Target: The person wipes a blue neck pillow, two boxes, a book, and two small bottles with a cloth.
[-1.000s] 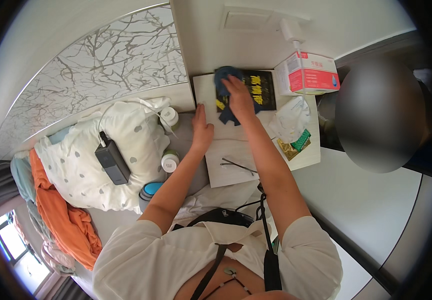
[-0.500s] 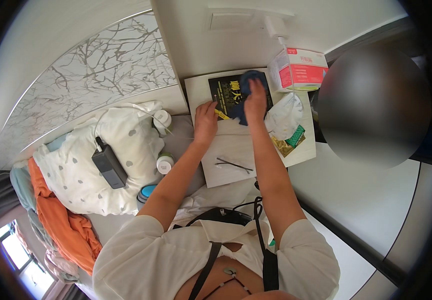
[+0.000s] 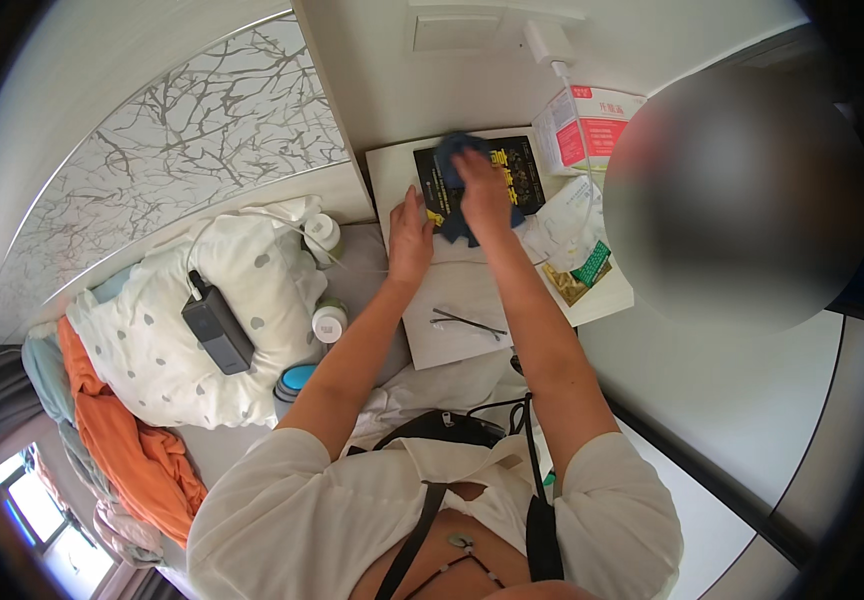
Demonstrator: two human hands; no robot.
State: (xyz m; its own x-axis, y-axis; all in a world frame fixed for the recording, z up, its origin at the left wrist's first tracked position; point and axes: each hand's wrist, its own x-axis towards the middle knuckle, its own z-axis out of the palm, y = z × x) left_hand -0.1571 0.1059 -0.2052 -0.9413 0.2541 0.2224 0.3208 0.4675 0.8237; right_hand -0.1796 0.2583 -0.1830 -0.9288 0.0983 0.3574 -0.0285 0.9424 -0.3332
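Note:
A black book (image 3: 524,172) with yellow lettering lies flat on the white bedside table (image 3: 452,290). My right hand (image 3: 485,195) is closed over a dark blue cloth (image 3: 460,152) and presses it on the book's cover. Part of the cloth bunches out below that hand, past the book's near edge. At the book's near left corner rests my left hand (image 3: 411,243), fingers stretched along the edge and thumb apart. It touches the book and has no cloth in it.
Right of the book are a pink and white box (image 3: 592,130), a crumpled white wrapper (image 3: 564,222) and a green and gold packet (image 3: 582,272). Thin dark crossed pieces (image 3: 467,322) lie nearer me. Leftward are a white-lidded jar (image 3: 330,322), a black power bank (image 3: 217,330) and a pillow (image 3: 142,350).
My right hand and the cloth have moved left across the cover, baring its right side. My left hand's fingers have straightened at the book's edge.

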